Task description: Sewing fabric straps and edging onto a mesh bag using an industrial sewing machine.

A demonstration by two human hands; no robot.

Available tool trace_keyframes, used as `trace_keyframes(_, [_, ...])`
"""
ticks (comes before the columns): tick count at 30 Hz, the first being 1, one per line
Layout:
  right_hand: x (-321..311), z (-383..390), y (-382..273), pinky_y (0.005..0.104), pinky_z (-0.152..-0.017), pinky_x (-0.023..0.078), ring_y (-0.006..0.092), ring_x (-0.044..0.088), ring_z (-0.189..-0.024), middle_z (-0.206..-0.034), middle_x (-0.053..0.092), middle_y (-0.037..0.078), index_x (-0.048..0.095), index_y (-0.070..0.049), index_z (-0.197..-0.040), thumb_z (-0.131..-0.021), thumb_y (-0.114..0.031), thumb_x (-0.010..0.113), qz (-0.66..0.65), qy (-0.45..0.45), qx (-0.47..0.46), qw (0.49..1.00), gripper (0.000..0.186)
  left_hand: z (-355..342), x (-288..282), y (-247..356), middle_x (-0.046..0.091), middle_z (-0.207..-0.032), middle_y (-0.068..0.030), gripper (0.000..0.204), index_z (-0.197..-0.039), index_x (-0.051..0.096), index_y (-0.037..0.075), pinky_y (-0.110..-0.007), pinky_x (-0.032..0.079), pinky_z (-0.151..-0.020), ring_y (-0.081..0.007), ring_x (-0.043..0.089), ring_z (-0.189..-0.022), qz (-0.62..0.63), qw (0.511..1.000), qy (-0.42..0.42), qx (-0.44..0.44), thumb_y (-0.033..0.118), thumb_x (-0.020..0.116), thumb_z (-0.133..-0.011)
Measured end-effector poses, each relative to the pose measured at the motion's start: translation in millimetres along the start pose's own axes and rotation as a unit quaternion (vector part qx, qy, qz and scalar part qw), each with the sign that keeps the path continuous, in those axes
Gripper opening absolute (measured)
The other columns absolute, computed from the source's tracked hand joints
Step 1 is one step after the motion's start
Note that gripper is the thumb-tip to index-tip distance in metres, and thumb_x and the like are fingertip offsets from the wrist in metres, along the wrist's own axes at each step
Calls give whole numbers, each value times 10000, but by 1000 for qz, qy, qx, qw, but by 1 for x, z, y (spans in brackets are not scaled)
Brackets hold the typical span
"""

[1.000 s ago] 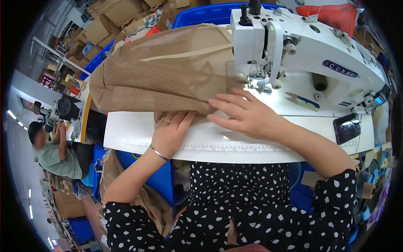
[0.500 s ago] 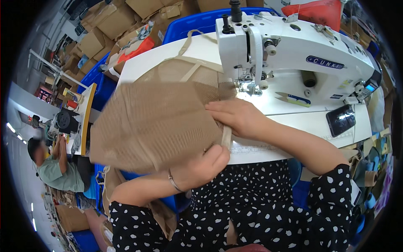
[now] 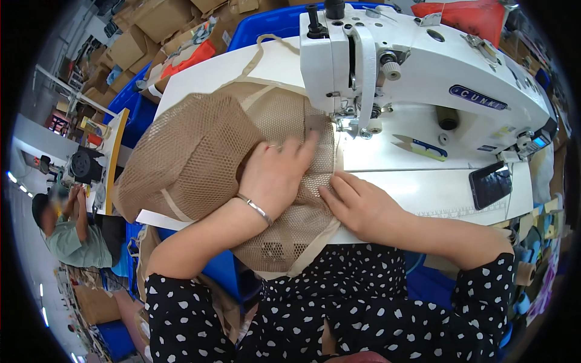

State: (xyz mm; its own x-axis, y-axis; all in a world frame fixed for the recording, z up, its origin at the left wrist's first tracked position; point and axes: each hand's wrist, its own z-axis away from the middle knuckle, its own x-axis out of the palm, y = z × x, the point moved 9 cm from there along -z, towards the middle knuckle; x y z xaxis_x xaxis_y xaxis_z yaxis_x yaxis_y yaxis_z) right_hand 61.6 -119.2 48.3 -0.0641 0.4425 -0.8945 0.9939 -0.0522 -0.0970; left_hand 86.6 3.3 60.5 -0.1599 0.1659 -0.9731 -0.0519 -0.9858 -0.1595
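A tan mesh bag (image 3: 187,157) with pale binding strips lies bunched over the left of the white sewing table, a strap loop trailing at its far side. My left hand (image 3: 272,175) rests on the mesh, fingers stretched toward the presser foot (image 3: 348,124); some fingertips are blurred. At the bag's bound right edge, my right hand (image 3: 366,209) pinches the mesh between thumb and fingers. The edge runs up to the foot of the white sewing machine (image 3: 417,66). Part of the bag hangs over the table's near edge.
Thread snips (image 3: 420,148) and a black phone (image 3: 491,184) lie right of the hands. A dark thread spool (image 3: 446,118) stands under the machine arm. Behind are a blue bin (image 3: 260,24) and cardboard boxes (image 3: 163,24). A co-worker (image 3: 78,236) sits far left.
The bag's blurred upper layer has been folded back to the left. My left hand has moved from the near edge up onto the mesh. My right hand has shifted down along the edge.
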Motion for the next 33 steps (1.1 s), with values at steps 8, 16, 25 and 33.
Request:
trace_keyframes(8, [-11,0,-4,301,-673,586,246,676,-847,-874,643,134,655,82,-943,-720,-101,631,49,59,-113,991,290,1,3,29,582,-1402,-77,472,-1374,566,60,-392,437,-1069,-221,609,-1153,56,963,153,216,186,561,-919])
trace_keyframes(16, [-20,4,-2,316,-733,592,256,679,-879,-898,645,133,659,84,-967,-725,-111,641,-3,67,-110,992,312,-4,0,32,590,-1342,-66,448,-1345,580,75,-417,400,-1089,-209,601,-1039,69,963,178,189,178,620,-911])
trace_keyframes(25, [-18,2,7,338,-766,594,283,691,-921,-973,675,166,643,33,-961,-730,-134,637,-1,77,-66,995,285,-13,-3,28,590,-1346,-76,438,-1319,592,137,-454,389,-1103,-230,612,-1077,52,961,183,200,186,640,-887])
trace_keyframes(33, [-15,2,23,360,-784,590,305,700,-987,-1063,694,182,647,17,-985,-737,-118,650,-12,73,-27,997,283,-19,-6,29,651,-1179,-19,292,-1172,664,153,-484,346,-1140,-188,608,-1122,25,939,203,275,156,563,-898])
